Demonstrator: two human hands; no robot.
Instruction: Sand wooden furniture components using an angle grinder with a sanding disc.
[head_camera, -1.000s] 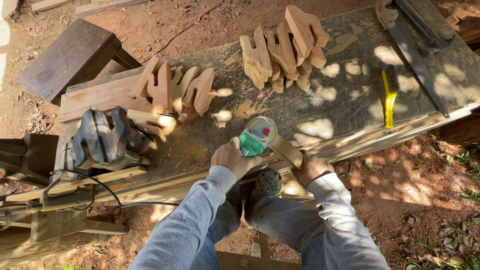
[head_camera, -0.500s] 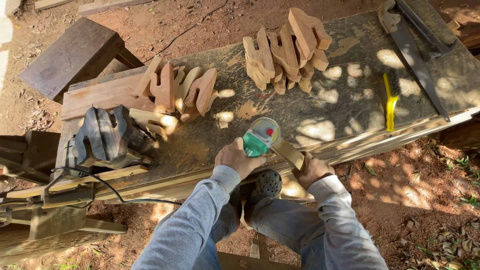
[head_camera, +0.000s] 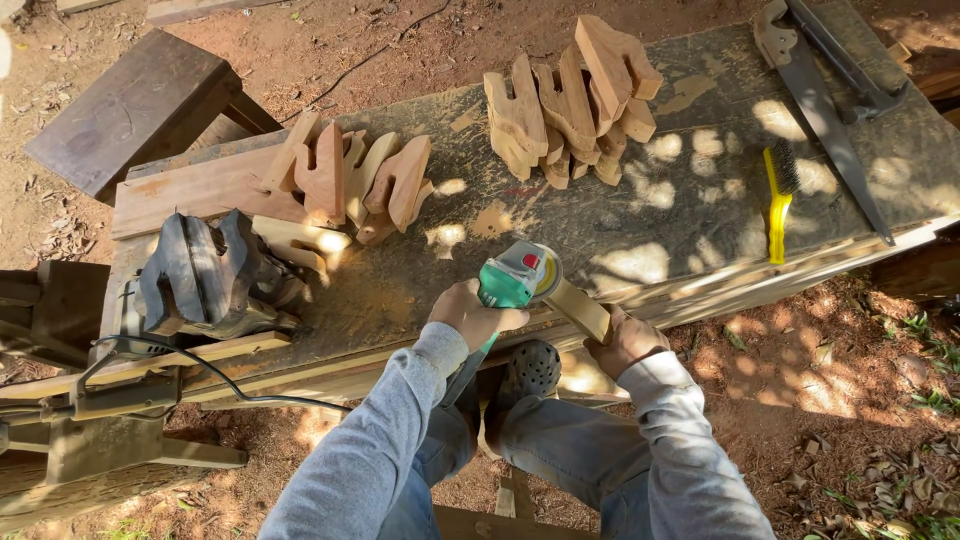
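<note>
My left hand (head_camera: 468, 312) grips a green power sander (head_camera: 515, 276) with a red button, its disc pressed on a pale wood piece (head_camera: 578, 306). My right hand (head_camera: 622, 342) holds that wood piece at the near edge of the worn workbench (head_camera: 690, 190). Both arms wear grey sleeves. Part of the wood piece is hidden under the sander and my right hand.
Two heaps of cut wooden shapes lie on the bench, one at the left (head_camera: 360, 180) and one at the back (head_camera: 570, 100). A dark shaped block (head_camera: 205, 270) sits at the left end. A yellow wire brush (head_camera: 778, 195) and a handsaw (head_camera: 825, 100) lie at right. A black cable (head_camera: 220, 385) hangs in front.
The sander has tilted and shifted slightly right along the wood piece. My hands stay in place on the tool and the wood.
</note>
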